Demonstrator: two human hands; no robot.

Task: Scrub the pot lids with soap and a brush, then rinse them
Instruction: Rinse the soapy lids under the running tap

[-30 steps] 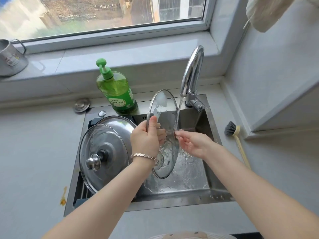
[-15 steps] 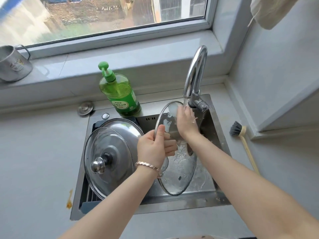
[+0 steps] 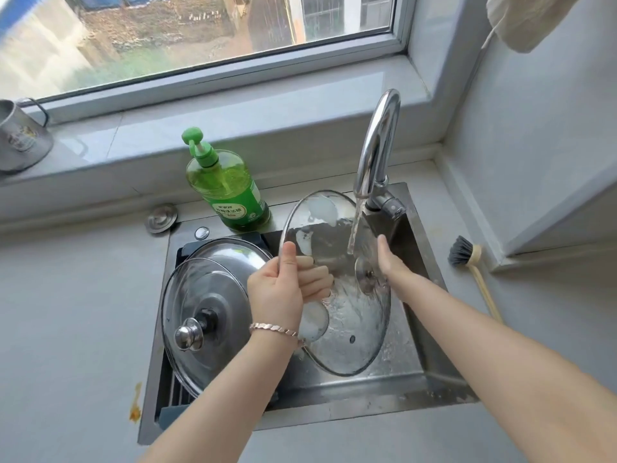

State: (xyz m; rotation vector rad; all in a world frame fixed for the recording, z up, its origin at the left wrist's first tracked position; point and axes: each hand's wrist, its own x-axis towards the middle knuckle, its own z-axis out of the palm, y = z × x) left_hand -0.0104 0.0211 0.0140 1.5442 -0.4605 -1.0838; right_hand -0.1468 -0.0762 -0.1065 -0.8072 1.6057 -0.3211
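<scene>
We look through one head camera, forward and down, close above the sink (image 3: pixel 334 404); the left hand (image 3: pixel 278 290) gripping the glass lid (image 3: pixel 355 332) sits mid-frame, window (image 3: pixel 200 45) beyond.

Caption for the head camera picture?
Left hand holds a glass lid under the running tap; right hand touches it.

soap bottle (image 3: pixel 230 192) green, brush (image 3: pixel 460 254) dark bristles on tan handle, lids (image 3: pixel 350 312) clear glass w/ silver rims, bracelet (image 3: pixel 272 329) rose-gold, sink (image 3: pixel 367 399) steel-grey.
</scene>
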